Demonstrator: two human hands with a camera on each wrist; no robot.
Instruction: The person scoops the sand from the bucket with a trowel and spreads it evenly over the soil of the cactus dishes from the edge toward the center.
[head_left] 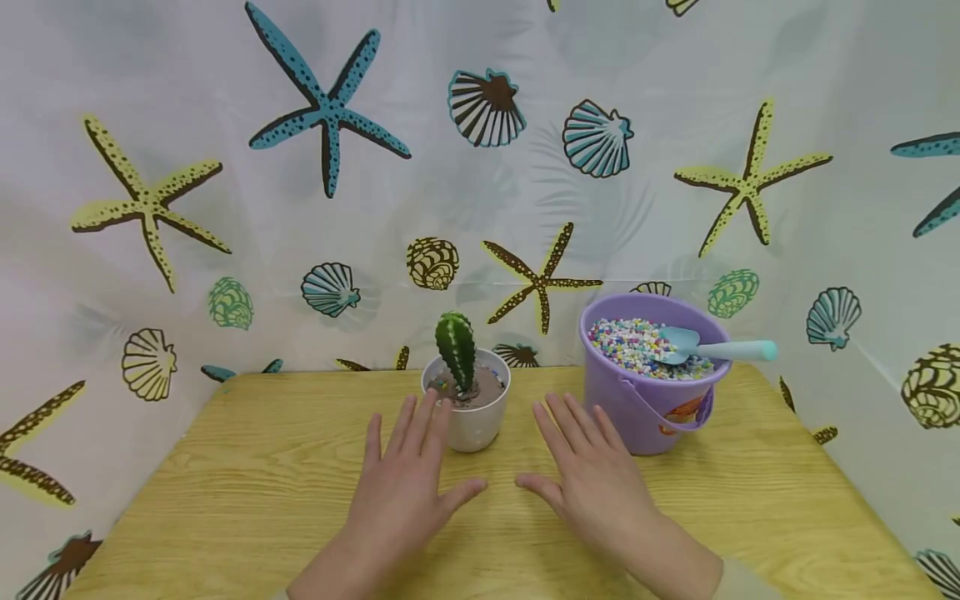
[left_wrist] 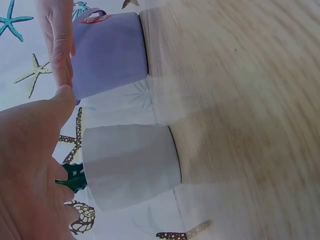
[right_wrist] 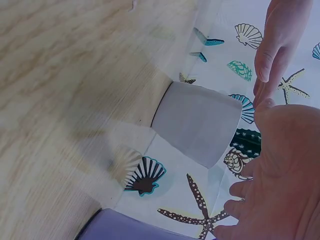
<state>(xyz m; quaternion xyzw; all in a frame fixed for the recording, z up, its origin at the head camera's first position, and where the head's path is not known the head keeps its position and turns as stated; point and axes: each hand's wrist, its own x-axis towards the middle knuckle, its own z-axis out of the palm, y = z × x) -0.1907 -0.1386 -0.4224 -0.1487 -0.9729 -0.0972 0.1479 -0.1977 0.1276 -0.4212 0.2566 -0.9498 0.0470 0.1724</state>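
Observation:
A small green cactus (head_left: 455, 350) stands in a white pot (head_left: 474, 421) at the middle back of the wooden table (head_left: 247, 467). My left hand (head_left: 408, 483) lies flat and open just in front of the pot, fingertips near its left side. My right hand (head_left: 592, 479) lies flat and open to the pot's right, in front of a purple bucket (head_left: 637, 400). The bucket holds coloured pebbles (head_left: 630, 342) and a light blue scoop (head_left: 712, 348). The wrist views show the white pot (left_wrist: 130, 165) (right_wrist: 195, 122) and the purple bucket (left_wrist: 110, 52) (right_wrist: 130, 227). Neither hand holds anything.
A white curtain printed with starfish and shells (head_left: 322, 108) hangs behind and around the table. The table's edges run close on the left and right, with bare wood (head_left: 765, 508) to each side of the hands.

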